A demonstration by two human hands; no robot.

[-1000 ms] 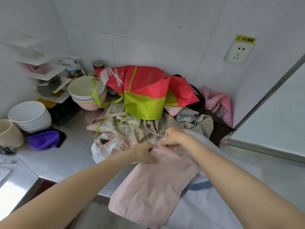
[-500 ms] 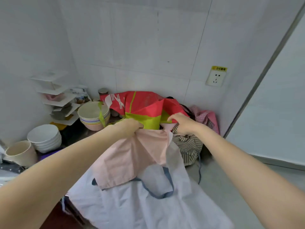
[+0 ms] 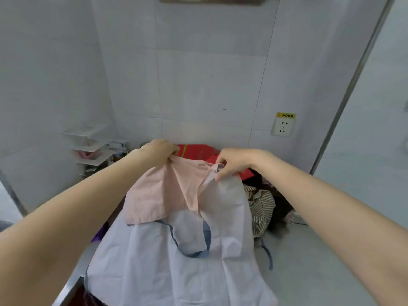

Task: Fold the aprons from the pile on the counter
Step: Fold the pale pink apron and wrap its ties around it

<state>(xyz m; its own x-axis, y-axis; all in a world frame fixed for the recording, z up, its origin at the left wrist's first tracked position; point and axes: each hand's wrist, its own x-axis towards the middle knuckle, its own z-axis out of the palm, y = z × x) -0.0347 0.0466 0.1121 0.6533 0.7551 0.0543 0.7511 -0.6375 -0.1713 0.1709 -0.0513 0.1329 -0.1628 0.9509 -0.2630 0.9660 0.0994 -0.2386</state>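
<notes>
Both hands are raised above the worktop [image 3: 313, 270], each gripping the top edge of a pale apron [image 3: 167, 261]; the left hand [image 3: 160, 151] clutches its pink upper part, the right hand [image 3: 231, 163] pinches the other corner; the apron hangs in front of the pile [image 3: 262, 206], blue straps dangling
</notes>
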